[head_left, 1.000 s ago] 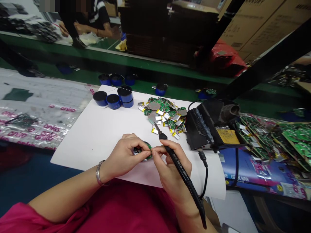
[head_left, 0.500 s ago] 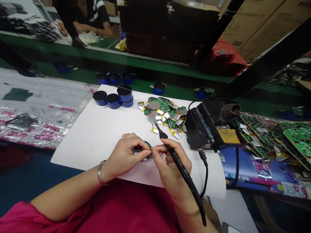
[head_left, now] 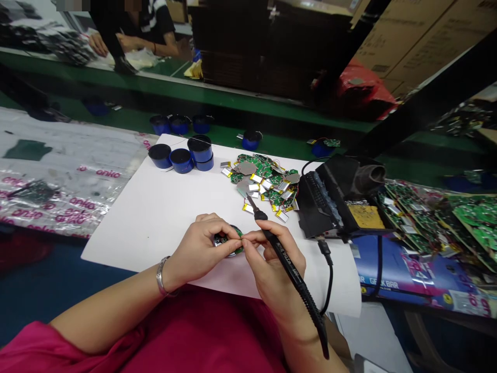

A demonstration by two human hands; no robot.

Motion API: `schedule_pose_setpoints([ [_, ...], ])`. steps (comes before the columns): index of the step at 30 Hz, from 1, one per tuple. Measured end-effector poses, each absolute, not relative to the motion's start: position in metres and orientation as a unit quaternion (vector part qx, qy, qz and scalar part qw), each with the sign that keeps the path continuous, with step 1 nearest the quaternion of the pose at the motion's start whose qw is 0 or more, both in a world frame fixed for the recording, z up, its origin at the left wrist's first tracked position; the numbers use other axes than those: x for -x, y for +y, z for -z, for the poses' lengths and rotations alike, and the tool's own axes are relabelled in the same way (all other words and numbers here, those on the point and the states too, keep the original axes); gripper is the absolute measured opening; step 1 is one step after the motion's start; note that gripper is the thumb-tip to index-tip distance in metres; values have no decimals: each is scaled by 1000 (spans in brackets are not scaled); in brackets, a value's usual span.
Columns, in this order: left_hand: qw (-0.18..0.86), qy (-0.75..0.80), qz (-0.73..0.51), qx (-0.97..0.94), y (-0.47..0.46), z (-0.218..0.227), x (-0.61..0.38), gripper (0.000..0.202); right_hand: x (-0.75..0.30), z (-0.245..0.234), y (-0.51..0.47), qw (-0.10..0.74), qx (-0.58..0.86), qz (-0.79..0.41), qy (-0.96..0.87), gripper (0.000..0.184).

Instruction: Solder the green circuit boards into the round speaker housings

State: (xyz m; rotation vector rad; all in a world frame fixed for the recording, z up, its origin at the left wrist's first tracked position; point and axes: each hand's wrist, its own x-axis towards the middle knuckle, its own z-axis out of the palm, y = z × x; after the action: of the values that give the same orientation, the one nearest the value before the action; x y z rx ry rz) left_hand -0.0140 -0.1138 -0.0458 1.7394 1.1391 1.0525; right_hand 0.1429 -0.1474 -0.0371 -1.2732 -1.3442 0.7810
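Observation:
My left hand [head_left: 202, 248] pinches a small round green circuit board [head_left: 228, 242] just above the white sheet [head_left: 163, 212]. My right hand [head_left: 272, 269] rests against it, fingertips pinched at the board's right edge. A black soldering iron [head_left: 287, 264] lies tucked across that hand, its tip pointing up and away from the board toward the parts pile. Its cord runs back past my wrist.
A pile of green circuit boards and small silver batteries [head_left: 266, 184] lies beyond my hands. Blue round housings [head_left: 182, 155] stand at the sheet's far left corner. A black soldering station [head_left: 337, 202] sits to the right, with trays of boards [head_left: 446, 223] past it. Another person [head_left: 143, 31] works across the green belt.
Hardly anything differs: both hands stay on the round board, and the soldering iron's tip has drifted slightly.

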Motion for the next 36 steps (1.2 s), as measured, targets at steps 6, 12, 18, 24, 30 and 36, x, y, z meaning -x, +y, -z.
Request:
schedule_pose_setpoints([
  [6,402,441,-412,-689,-114,46,15,8,-142,40,-147,552,522,-347,-549,33],
  [12,413,413,-386,-714,-110,43,18,4,-142,34,-148,531,542,-309,-573,32],
  [18,425,418,-397,-699,-110,45,19,10,-143,31,-149,525,549,-271,-591,31],
  [24,407,414,-410,-703,-113,46,19,11,-144,34,-151,520,546,-259,-604,33],
  [30,301,413,-432,-743,-120,44,24,8,-156,23,-158,523,576,-184,-601,32],
  [36,248,429,-428,-755,-128,47,22,11,-170,1,-177,523,594,-63,-608,28],
])
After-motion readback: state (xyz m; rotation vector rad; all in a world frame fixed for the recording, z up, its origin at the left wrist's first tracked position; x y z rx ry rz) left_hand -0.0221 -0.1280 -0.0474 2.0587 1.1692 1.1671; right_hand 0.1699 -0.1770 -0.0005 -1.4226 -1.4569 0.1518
